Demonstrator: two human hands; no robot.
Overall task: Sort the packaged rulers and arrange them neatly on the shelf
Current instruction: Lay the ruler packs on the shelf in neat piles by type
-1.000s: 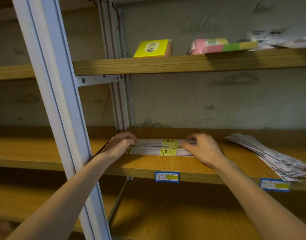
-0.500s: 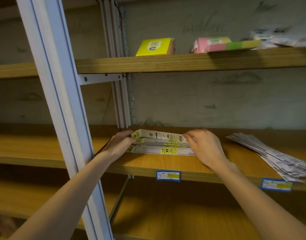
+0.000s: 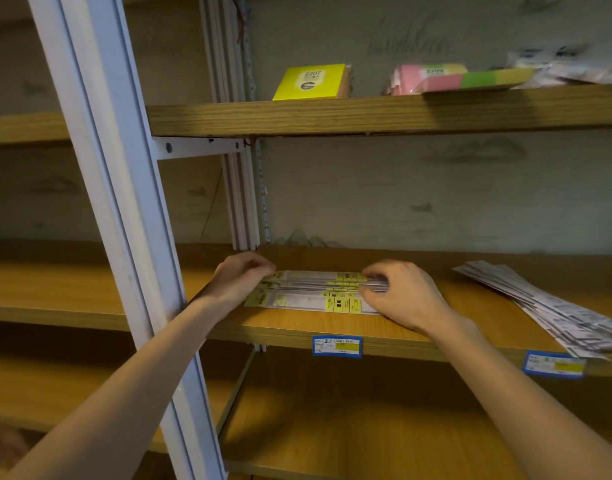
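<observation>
Your left hand [image 3: 240, 277] curls its grip around the left end of the packaged rulers [image 3: 315, 291], fingers bent over the top of the stack, while your right hand [image 3: 399, 294] pinches the right end, fingertips on the upper packs and the thumb tucked toward the front. Both hands hold the same small stack, one at each end. The stack lies flat on the middle shelf [image 3: 332, 323], long side running left to right, just to the right of the rear white upright [image 3: 244, 202]. You can see clear sleeves with yellow label patches near the middle; the front pack sits slightly forward of the ones above it, so the edges are not quite flush. Well apart to the right on the same shelf lies a loose fan of packs [image 3: 546, 310], white with dark print, angled toward the front edge and overhanging it a little. Two blue-bordered price tags are fixed to the shelf's front lip: one [image 3: 336, 346] below your right hand, another [image 3: 553, 364] below the fanned pile. A slanted white post [image 3: 103, 188] crosses in front of your left forearm. On the upper shelf [image 3: 366, 114] sit a yellow box [image 3: 313, 81] marked 2207, a pink and green pack [image 3: 446, 79], and some blurred white packets [image 3: 571, 65] at the far right.
</observation>
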